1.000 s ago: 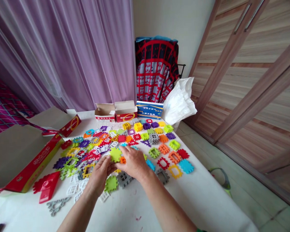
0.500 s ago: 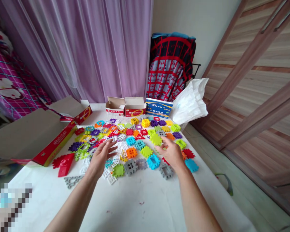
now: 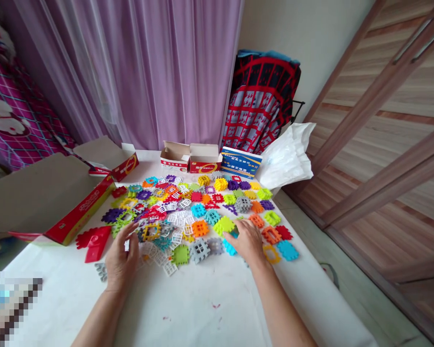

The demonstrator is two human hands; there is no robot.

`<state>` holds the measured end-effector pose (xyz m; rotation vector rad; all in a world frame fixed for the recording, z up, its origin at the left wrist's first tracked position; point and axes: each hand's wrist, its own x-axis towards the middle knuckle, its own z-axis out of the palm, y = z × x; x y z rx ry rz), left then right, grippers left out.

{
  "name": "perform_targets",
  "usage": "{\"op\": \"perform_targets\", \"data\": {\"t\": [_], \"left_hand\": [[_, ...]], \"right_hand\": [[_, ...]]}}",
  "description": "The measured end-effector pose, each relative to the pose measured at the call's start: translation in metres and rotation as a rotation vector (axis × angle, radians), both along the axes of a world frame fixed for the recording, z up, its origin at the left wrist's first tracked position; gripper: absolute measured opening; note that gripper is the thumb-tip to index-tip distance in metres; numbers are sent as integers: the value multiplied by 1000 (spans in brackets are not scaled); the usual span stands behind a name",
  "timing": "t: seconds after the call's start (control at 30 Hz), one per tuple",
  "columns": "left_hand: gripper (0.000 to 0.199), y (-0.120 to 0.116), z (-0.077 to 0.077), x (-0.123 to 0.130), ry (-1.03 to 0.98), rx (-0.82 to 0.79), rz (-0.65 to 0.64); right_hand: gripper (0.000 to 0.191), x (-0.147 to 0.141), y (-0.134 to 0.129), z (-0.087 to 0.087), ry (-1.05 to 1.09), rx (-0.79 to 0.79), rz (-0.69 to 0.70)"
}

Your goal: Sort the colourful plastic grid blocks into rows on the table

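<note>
My right hand (image 3: 248, 241) has its thumb and fingers at the right edge of a lime-green interlocking building block (image 3: 224, 225), which lies over or close to another lime piece. Partly covered by that hand is a light blue block (image 3: 230, 246). My left hand (image 3: 122, 255) is at the left front of the pile, fingers curved and apart, with nothing plainly held. Close to it are a grey lattice piece (image 3: 101, 272), a red flat piece (image 3: 97, 245) and a yellow frame block (image 3: 151, 232). White window pieces (image 3: 169, 267) and a grey window block (image 3: 200, 250) lie between my hands.
A large open red box (image 3: 83, 207) stands at the left edge. Smaller open cartons (image 3: 204, 166), a blue box (image 3: 241, 163) and a white plastic bag (image 3: 287, 156) line the back of the white-covered table (image 3: 195, 308). A wooden wardrobe (image 3: 376, 144) stands to the right.
My right hand has brought the lime-green block nearer and to the left, uncovering a grey block behind it. My left hand has drawn back to the left, away from the white window pieces.
</note>
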<state>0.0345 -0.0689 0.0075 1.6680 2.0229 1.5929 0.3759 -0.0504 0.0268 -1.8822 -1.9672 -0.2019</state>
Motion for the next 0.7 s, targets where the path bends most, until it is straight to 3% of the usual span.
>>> {"op": "perform_targets", "data": {"t": [0.3, 0.5, 0.7], "left_hand": [[41, 4, -5, -4, -125, -26, -4], [37, 3, -3, -5, -257, -8, -45], [34, 22, 8, -16, -403, 33, -32]], "right_hand": [[30, 0, 3, -5, -20, -45, 20], [40, 3, -1, -6, -45, -13, 20], [30, 10, 3, 1, 18, 45, 170]]}}
